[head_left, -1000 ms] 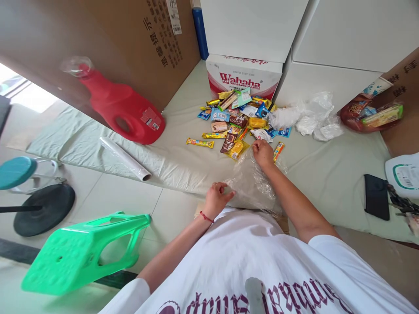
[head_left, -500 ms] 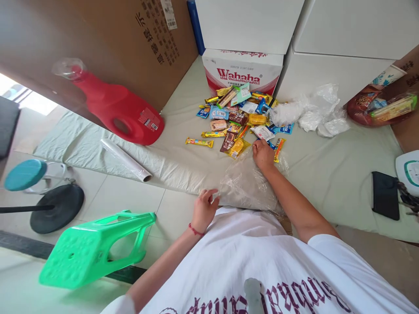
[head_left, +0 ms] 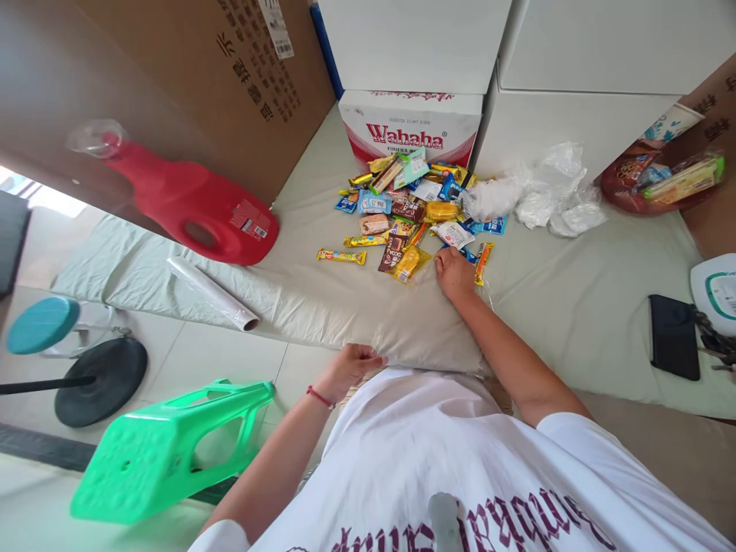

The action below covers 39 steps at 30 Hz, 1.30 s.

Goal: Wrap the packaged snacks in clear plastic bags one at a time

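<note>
A thin sheet of clear plastic film lies on the cloth-covered surface between my hands, hard to make out against the cloth. My left hand, with a red string at the wrist, pinches the film's near left edge. Up at the front of the snack pile, my right hand is closed on the film's far side. Right around its knuckles are a white snack packet, an orange-yellow bar and a yellow packaged cake. A brown cocoa packet is left of these.
Behind the snacks stands a Wahaha carton. Crumpled clear bags sit to their right. A red jug and a roll of film lie left. A green stool is on the floor; a black phone lies far right.
The crinkled film has been drawn flatter and tauter. My left hand has dropped slightly toward me and its loosely curled fingers have closed into a pinch. My right hand stays by the snacks.
</note>
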Motion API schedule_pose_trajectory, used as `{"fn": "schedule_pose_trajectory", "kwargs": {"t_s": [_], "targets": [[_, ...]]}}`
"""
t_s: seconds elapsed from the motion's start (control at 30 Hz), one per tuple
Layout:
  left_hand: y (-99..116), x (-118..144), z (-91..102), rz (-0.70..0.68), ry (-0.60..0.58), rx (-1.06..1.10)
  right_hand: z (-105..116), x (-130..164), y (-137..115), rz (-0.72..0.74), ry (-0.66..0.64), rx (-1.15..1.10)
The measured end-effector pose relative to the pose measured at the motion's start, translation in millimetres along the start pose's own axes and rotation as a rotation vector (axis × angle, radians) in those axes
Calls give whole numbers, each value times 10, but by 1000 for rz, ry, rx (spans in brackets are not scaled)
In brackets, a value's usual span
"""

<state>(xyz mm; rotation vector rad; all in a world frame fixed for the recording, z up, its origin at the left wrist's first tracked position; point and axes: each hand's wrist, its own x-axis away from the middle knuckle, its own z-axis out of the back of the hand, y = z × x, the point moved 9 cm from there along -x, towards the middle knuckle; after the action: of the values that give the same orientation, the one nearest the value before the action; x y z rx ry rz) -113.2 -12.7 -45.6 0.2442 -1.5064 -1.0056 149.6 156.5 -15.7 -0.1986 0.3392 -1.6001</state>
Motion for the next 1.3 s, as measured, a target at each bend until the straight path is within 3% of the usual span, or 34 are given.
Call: {"fn": "schedule_pose_trajectory", "kwargs": {"t_s": [0.07, 0.13, 0.2, 0.27, 0.3, 0.33, 0.4, 0.47, 0.5, 0.57, 0.67, 0.77, 0.87, 0.9, 0.97, 1.03, 1.1, 1.2, 1.3], "targets": [[-108, 139, 203, 10, 99, -68, -13, 13, -23, 9, -33, 15], [-3, 343, 538, -66, 407, -232, -24, 29, -42, 13, -59, 38], [319, 680, 770, -217, 795, -402, -38, 45, -70, 22, -79, 64], [755, 973, 671, -472, 1032, -508, -60, 53, -115, 36, -100, 86], [971, 1031, 507, -628, 1049, -538, -70, 50, -139, 43, -113, 92], [1170, 991, 275, -786, 960, -567, -76, 43, -161, 49, -127, 95], [1440, 709, -265, -1004, 656, -675, -66, 12, -196, 70, -167, 77], [1496, 290, -669, -1058, 458, -874, 16, -35, -197, 103, -202, 9], [1464, 57, -740, -1014, 451, -960, 102, -67, -162, 106, -197, -35], [1344, -331, -744, -910, 480, -1071, 376, -141, 29, 33, -100, -86], [1180, -545, -686, -881, 501, -1131, 764, -143, 527, -264, 75, 5], [1113, -521, -650, -872, 488, -1124, 718, -22, 904, -490, -80, 143], [1117, -511, -644, -844, 458, -1106, 629, 76, 1105, -542, -234, 186], [1123, -521, -649, -841, 444, -1102, 685, 73, 1147, -549, -216, 184], [1129, -547, -655, -842, 417, -1097, 936, -10, 1130, -539, -57, 181], [1127, -566, -653, -849, 400, -1086, 1205, -178, 828, -419, 162, 169], [1122, -568, -646, -865, 394, -1067, 1214, -378, 179, -168, 241, 123], [1111, -561, -637, -890, 392, -1031, 561, -532, -1157, 273, -60, 46], [1093, -579, -647, -893, 376, -1014, -182, -427, -2196, 510, -326, 135]]}}
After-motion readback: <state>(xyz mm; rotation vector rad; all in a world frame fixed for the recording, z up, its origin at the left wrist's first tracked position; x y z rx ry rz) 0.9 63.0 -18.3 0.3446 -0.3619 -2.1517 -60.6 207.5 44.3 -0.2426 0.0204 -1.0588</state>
